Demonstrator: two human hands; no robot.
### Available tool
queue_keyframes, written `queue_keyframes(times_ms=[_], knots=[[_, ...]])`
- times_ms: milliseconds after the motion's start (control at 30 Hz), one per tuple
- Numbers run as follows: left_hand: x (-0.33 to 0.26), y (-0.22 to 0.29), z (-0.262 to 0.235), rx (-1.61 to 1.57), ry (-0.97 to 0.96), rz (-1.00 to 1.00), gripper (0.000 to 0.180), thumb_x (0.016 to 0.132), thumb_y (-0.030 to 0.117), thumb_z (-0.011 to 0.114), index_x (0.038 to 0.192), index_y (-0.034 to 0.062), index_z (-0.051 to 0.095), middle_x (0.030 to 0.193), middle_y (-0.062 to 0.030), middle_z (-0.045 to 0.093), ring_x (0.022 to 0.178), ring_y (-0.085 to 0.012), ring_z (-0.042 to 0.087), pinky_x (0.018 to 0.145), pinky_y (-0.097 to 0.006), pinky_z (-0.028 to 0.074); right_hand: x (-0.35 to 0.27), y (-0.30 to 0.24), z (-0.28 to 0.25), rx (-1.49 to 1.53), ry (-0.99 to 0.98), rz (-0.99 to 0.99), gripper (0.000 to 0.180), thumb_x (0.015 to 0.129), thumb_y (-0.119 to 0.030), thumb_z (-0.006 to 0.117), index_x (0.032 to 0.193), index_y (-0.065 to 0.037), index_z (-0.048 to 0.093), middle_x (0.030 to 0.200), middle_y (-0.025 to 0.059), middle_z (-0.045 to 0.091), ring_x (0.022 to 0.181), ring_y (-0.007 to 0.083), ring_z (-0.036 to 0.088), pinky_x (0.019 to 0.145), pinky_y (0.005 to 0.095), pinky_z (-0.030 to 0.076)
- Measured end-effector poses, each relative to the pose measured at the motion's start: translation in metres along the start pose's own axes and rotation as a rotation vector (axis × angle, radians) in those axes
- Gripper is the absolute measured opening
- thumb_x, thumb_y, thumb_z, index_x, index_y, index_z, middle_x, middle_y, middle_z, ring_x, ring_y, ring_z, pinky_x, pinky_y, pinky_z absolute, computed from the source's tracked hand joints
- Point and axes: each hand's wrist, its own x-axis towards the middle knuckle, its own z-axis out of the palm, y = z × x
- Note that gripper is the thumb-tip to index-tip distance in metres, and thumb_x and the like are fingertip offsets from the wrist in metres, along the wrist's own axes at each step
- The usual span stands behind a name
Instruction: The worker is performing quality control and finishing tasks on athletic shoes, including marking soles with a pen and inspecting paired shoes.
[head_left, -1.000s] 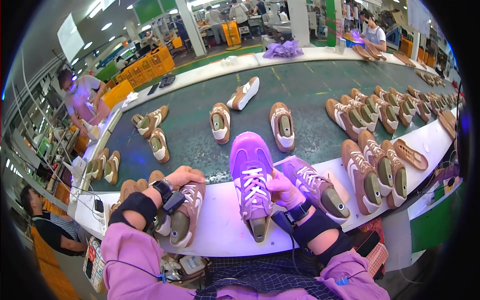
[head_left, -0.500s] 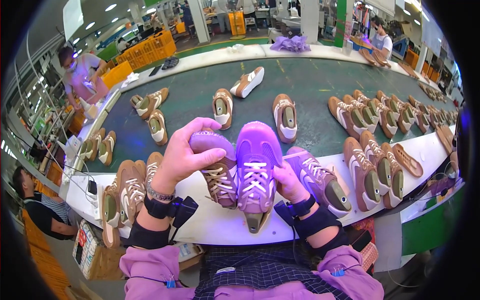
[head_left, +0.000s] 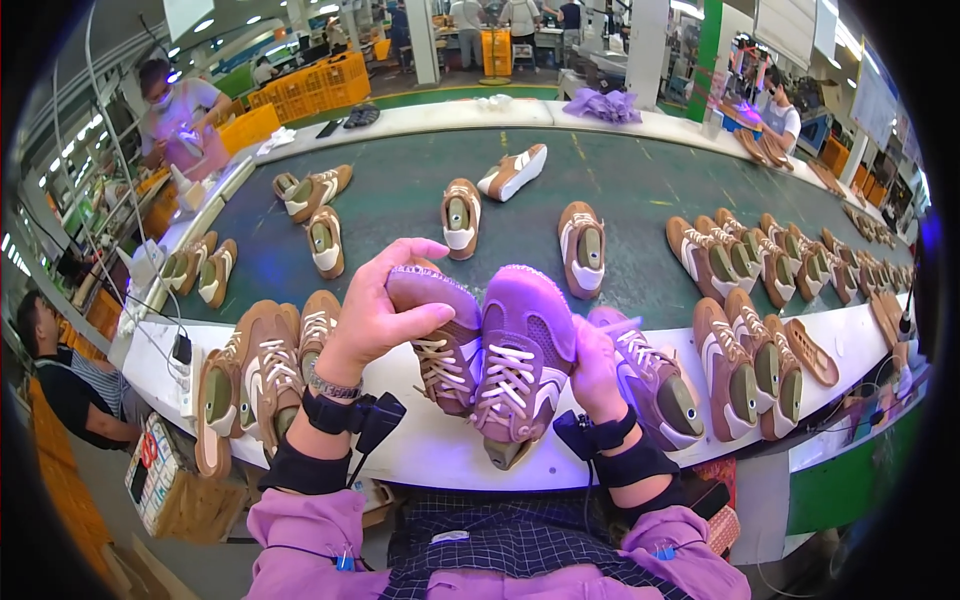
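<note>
two sneakers (head_left: 490,350) are being held side by side, toes up, just above the white bench edge (head_left: 430,455) in front of the person. the left hand (head_left: 375,310) is clamping around the toe of the left sneaker; the right hand (head_left: 597,365) is gripping the side of the right one. this looks like a pair being matched and checked; a next move would likely call for steady grips while turning them. more tan shoes (head_left: 730,350) are lying on the green conveyor (head_left: 620,180). orange crates (head_left: 310,85) are standing far left; a patterned box (head_left: 150,465) is sitting under the bench.
</note>
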Motion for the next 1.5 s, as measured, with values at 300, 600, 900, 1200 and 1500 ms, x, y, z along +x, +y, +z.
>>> queue_keyframes(times_ms=[300,600,900,1200,1500], knots=[[-0.035,-0.125,0.012,-0.862,-0.198,-0.275,0.089,0.051,0.015,0.081,0.128,-0.001,0.039,0.115,-0.012,0.056,0.104,-0.024,0.057,0.092,-0.036,0.046,0.0,0.023,-0.009,0.595,-0.105,0.273,0.069,0.083,-0.035,0.064,0.134,0.0,0.035,0.127,0.0137,0.049,0.114,0.0229,0.051,0.099,0.0359,0.04],[-0.029,-0.185,0.023,-1.058,-0.362,-0.261,0.095,0.054,0.03,0.086,0.131,0.0019,0.039,0.123,-0.01,0.053,0.111,-0.0236,0.054,0.1,-0.038,0.041,-0.005,0.031,-0.008,0.388,-0.146,0.379,0.075,0.066,-0.017,0.07,0.131,0.003,0.038,0.125,0.0148,0.05,0.115,0.025,0.05,0.102,0.0378,0.038],[0.003,-0.113,0.047,-1.378,0.145,-0.268,0.05,0.09,0.039,0.05,0.127,0.0045,0.045,0.116,-0.0133,0.057,0.102,-0.0247,0.059,0.087,-0.039,0.05,0.057,0.008,0.001,0.639,0.195,0.275,0.051,0.084,-0.026,0.058,0.126,-0.002,0.043,0.119,0.0123,0.055,0.109,0.0254,0.053,0.1,0.039,0.039],[-0.002,-0.133,0.04,-1.364,0.549,-0.317,0.048,0.082,0.022,0.061,0.124,0.0063,0.045,0.118,-0.0089,0.056,0.109,-0.0241,0.055,0.089,-0.042,0.049,0.048,0.016,-0.006,0.539,0.449,0.169,0.055,0.081,-0.027,0.065,0.127,-0.008,0.041,0.118,0.0077,0.054,0.109,0.0242,0.055,0.089,0.0433,0.05],[-0.003,-0.143,0.043,-1.328,0.566,-0.348,0.05,0.08,0.023,0.064,0.123,0.0062,0.045,0.117,-0.0094,0.056,0.107,-0.0242,0.056,0.088,-0.04,0.051,0.046,0.028,0.0,0.516,0.529,0.144,0.058,0.082,-0.032,0.063,0.129,-0.008,0.039,0.123,0.0093,0.05,0.111,0.0246,0.052,0.092,0.0429,0.047]])
